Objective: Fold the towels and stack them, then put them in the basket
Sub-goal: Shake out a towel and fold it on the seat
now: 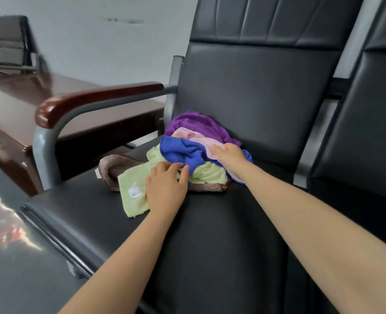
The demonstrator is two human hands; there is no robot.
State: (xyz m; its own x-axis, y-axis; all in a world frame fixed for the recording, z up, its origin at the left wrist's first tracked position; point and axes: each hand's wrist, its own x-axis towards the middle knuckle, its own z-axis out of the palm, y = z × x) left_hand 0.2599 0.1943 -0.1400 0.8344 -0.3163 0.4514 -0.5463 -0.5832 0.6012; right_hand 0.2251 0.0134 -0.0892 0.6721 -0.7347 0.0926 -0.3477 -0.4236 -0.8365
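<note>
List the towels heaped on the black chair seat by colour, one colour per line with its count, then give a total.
Purple towel: 1
Pink towel: 1
Blue towel: 1
Light green towel: 1
Brown towel: 1
Total: 5 visible; the heap may hide more. A sliver of orange shows under the pink one, too small to count.

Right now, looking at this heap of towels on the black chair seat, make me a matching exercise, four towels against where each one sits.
Towels:
1. purple towel
2. pale green towel
3. brown fuzzy towel
4. pink towel

Places:
A. under the left hand
B. bottom of the heap, sticking out toward the armrest
C. touched by the right hand
D. against the backrest

Pairs: 1-D, 2-A, 3-B, 4-C
</note>
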